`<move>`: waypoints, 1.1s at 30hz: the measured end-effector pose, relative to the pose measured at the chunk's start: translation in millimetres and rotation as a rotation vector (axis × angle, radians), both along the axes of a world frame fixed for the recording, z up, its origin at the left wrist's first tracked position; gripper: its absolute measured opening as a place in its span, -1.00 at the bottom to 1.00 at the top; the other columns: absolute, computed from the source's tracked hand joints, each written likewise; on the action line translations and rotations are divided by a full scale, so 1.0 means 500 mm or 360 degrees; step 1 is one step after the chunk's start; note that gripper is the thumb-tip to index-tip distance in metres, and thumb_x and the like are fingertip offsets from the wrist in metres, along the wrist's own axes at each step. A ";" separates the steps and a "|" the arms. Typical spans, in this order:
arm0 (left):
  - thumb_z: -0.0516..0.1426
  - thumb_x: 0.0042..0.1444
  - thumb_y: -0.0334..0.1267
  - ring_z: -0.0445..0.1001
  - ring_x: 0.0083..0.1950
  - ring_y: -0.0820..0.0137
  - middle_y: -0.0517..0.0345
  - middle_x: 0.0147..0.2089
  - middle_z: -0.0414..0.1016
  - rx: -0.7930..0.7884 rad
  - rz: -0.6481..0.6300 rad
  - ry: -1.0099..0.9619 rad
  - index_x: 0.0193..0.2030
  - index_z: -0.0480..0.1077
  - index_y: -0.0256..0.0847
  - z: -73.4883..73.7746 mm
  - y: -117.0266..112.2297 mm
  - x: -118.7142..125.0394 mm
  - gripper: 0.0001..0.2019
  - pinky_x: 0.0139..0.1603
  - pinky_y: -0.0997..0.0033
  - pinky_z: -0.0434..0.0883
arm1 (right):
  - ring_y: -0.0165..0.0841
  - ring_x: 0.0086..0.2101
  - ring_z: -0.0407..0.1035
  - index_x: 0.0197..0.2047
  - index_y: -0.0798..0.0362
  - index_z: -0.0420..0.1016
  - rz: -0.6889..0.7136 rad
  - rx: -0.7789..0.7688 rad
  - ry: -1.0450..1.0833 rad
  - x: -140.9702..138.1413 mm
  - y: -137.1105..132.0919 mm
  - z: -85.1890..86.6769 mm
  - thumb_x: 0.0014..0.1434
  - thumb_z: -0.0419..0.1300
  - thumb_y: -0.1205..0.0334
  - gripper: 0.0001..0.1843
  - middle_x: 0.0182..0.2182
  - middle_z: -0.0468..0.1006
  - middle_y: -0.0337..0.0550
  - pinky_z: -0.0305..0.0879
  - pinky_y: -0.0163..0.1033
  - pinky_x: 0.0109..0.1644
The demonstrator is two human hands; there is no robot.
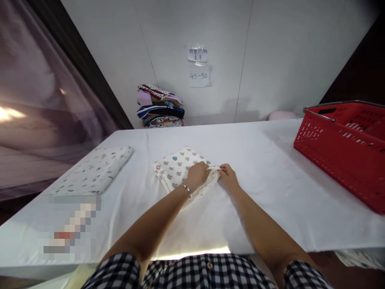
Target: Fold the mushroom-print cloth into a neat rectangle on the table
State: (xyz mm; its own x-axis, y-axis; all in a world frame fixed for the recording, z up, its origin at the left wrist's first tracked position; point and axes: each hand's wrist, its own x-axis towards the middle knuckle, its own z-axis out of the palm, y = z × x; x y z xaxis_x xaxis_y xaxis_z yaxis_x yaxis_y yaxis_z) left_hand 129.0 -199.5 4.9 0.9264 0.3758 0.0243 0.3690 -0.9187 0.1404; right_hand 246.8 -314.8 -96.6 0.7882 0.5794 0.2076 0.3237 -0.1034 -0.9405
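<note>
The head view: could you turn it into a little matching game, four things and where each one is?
1. Bracelet
2. Red basket
3. Fabric stack
4. Cloth with red and blue motifs

A. Past the far edge of the table
B. Under the left hand and the right hand
C. Around a wrist
D. Toward the table's right end

Pairs: 1-C, 2-D, 3-A, 4-B

Folded cloth (171, 167), one: white, grey-beige motifs, single red one at 9 o'clock, blue at 11. Multiple layers, corner towards 12, loose layered edges bunched and slightly raised at 3. Lies at 12 o'clock, straight ahead, on white-covered table (258, 160).
</note>
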 end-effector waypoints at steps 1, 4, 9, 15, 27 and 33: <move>-0.07 0.23 -0.17 0.40 -0.06 0.31 0.09 -0.13 0.45 -0.0017 0.0020 0.0001 -0.21 0.43 -0.15 -0.001 0.004 0.003 -0.73 -0.15 0.40 0.31 | -0.36 -0.43 0.37 -0.26 -0.02 0.32 -0.0027 -0.0033 -0.0032 -0.002 -0.001 0.002 0.05 0.10 0.09 -0.80 -0.45 0.51 -0.29 0.25 -0.28 -0.34; -0.09 0.23 -0.17 0.40 -0.07 0.32 0.09 -0.14 0.46 -0.0031 0.0045 -0.0009 -0.22 0.43 -0.15 -0.006 0.014 0.009 -0.72 -0.15 0.42 0.31 | -0.36 -0.39 0.37 -0.33 -0.03 0.29 -0.0090 -0.0060 -0.0150 -0.013 -0.007 0.010 0.05 0.09 0.14 -0.88 -0.36 0.52 -0.26 0.24 -0.28 -0.33; -0.11 0.22 -0.18 0.42 -0.09 0.32 0.10 -0.15 0.46 -0.0014 0.0071 0.0022 -0.25 0.42 -0.15 -0.010 0.016 0.014 -0.71 -0.18 0.42 0.32 | -0.30 -0.13 0.33 -0.35 -0.02 0.37 -0.0024 0.0028 -0.0542 -0.032 -0.019 0.024 0.06 0.02 0.32 -0.87 -0.05 0.45 -0.15 0.32 -0.22 -0.20; -0.11 0.23 -0.14 0.41 -0.07 0.33 0.10 -0.13 0.45 -0.0020 0.0100 0.0006 -0.21 0.42 -0.15 -0.011 0.012 0.018 -0.70 -0.13 0.42 0.32 | -0.25 0.01 0.22 -0.17 -0.03 0.48 -0.0023 -0.0101 -0.1034 -0.040 -0.025 0.039 0.15 -0.01 0.37 -0.71 0.02 0.39 -0.12 0.25 -0.11 0.05; -0.04 0.20 -0.16 0.40 -0.06 0.33 0.08 -0.11 0.45 -0.0053 -0.0001 0.0031 -0.19 0.44 -0.16 0.002 -0.005 0.006 -0.74 -0.13 0.42 0.34 | -0.17 0.03 0.21 -0.19 0.06 0.45 -0.0155 -0.0589 -0.1013 -0.053 -0.007 0.039 0.15 0.08 0.27 -0.82 0.02 0.42 -0.03 0.15 -0.05 0.06; -0.05 0.16 0.08 0.44 -0.08 0.34 0.16 -0.08 0.50 -0.0395 -0.0020 -0.0126 -0.19 0.47 -0.09 0.016 0.035 -0.009 -0.61 -0.11 0.43 0.34 | -0.13 0.01 0.24 -0.39 0.04 0.45 -0.0212 -0.0589 -0.0776 -0.040 0.006 0.022 0.09 0.10 0.25 -0.88 0.00 0.42 0.02 0.14 -0.01 0.06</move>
